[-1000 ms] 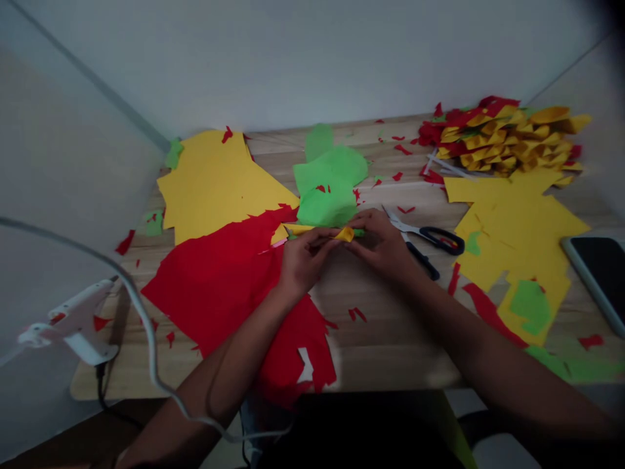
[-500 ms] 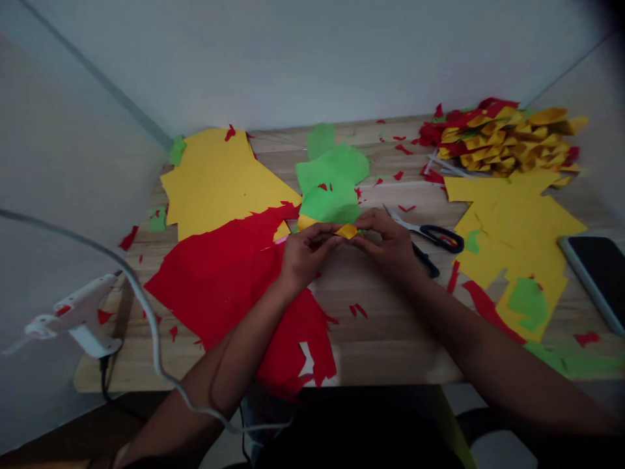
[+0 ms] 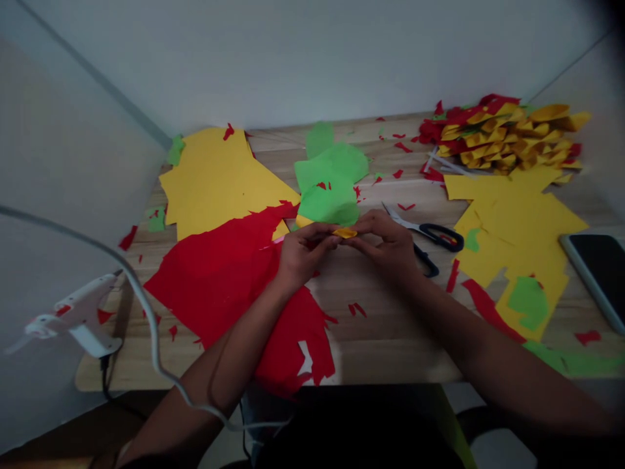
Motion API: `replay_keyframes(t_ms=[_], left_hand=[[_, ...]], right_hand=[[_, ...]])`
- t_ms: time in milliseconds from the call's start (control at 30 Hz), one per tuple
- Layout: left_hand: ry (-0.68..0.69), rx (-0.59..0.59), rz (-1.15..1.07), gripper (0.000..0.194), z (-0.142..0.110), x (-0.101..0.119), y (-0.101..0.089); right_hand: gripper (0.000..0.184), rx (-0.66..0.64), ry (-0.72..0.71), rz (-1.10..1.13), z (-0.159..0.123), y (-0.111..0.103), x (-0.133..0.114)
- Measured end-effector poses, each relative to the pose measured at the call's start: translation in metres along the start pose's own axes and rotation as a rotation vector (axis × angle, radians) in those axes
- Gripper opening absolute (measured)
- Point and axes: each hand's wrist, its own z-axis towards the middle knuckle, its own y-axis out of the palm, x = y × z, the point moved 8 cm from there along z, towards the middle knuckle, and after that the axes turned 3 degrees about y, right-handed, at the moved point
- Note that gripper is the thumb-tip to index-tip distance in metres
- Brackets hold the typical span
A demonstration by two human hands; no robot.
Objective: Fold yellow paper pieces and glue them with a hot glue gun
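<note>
Between my two hands is a small yellow paper piece [image 3: 346,232], bent or folded, pinched at both ends. My left hand [image 3: 305,251] closes thumb and fingers on its left end, over the edge of the red sheet [image 3: 219,273]. From the other side my right hand [image 3: 388,241] grips its right end between thumb and fingertips. Just beyond the hands lie green paper pieces [image 3: 332,172] with red scraps on them. Scissors [image 3: 422,231] with dark handles rest partly open beside my right hand, one handle partly behind it.
A large yellow sheet [image 3: 209,182] lies at the left, another cut yellow sheet [image 3: 512,221] at the right. A heap of folded yellow and red paper [image 3: 517,137] sits back right. A phone [image 3: 598,273] is at the right edge; a glue gun [image 3: 88,312] with cable stands at the left.
Both hands stay in nearly the same spot with the yellow piece between them. The yellow piece has tilted and looks flatter now. The view has shifted slightly.
</note>
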Motion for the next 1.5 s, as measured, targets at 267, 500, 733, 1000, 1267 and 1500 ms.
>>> replay_keyframes(t_ms=[267, 500, 733, 1000, 1267, 1500], left_hand=[[-0.01, -0.04, -0.111, 0.036, -0.002, 0.002, 0.007], [-0.022, -0.01, -0.128, 0.035, -0.002, -0.001, 0.005], [0.013, 0.005, -0.113, 0.023, -0.002, 0.003, 0.003], [0.097, -0.036, -0.093, 0.034, -0.001, 0.01, 0.004], [0.139, 0.045, -0.093, 0.041, 0.002, 0.016, -0.005], [-0.048, -0.054, -0.437, 0.031, 0.0, 0.005, 0.002]], right_hand=[[0.009, -0.002, -0.047, -0.07, -0.002, 0.003, -0.002], [0.008, 0.041, -0.075, -0.07, -0.003, -0.001, -0.005], [0.005, 0.037, -0.128, -0.03, -0.003, -0.001, -0.013], [0.012, -0.076, -0.147, -0.096, -0.003, 0.004, -0.02], [0.022, 0.049, 0.177, 0.046, -0.004, -0.002, 0.01], [0.047, 0.077, 0.395, 0.31, -0.004, 0.002, 0.034]])
